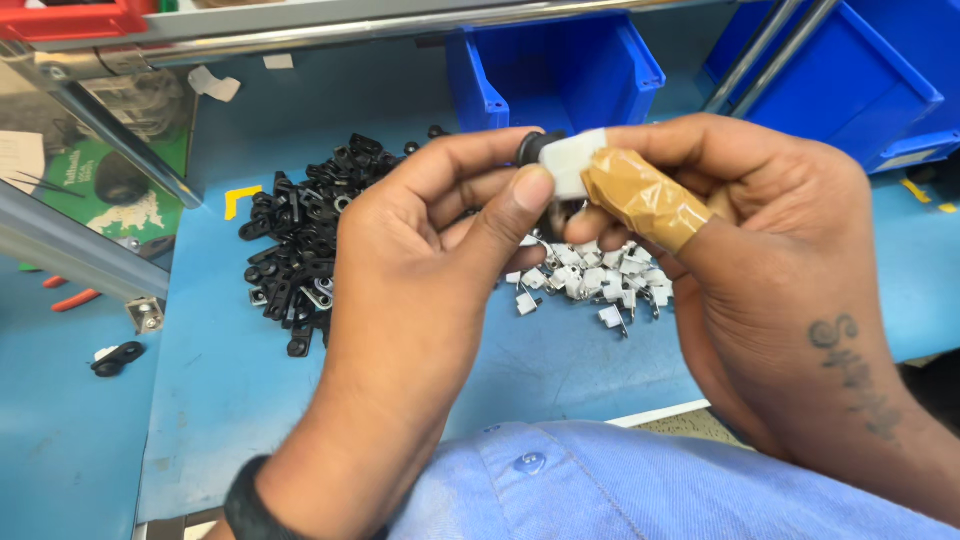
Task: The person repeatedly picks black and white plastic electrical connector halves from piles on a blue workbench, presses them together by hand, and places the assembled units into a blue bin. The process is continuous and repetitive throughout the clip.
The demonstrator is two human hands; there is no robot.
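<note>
Both the left hand [430, 250] and right hand [760, 230] pinch a small black part [530, 147] onto a white clip [572, 165] between the fingertips, which now needs one firm push.

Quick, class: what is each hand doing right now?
Left hand: closed, pinching the small black part.
Right hand: closed, taped thumb pressing the white clip onto it.

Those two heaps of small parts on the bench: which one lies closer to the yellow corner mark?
The black heap, on the blue bench. It spreads right beside the yellow corner mark, while the white heap lies further right, partly behind the hands.
</note>
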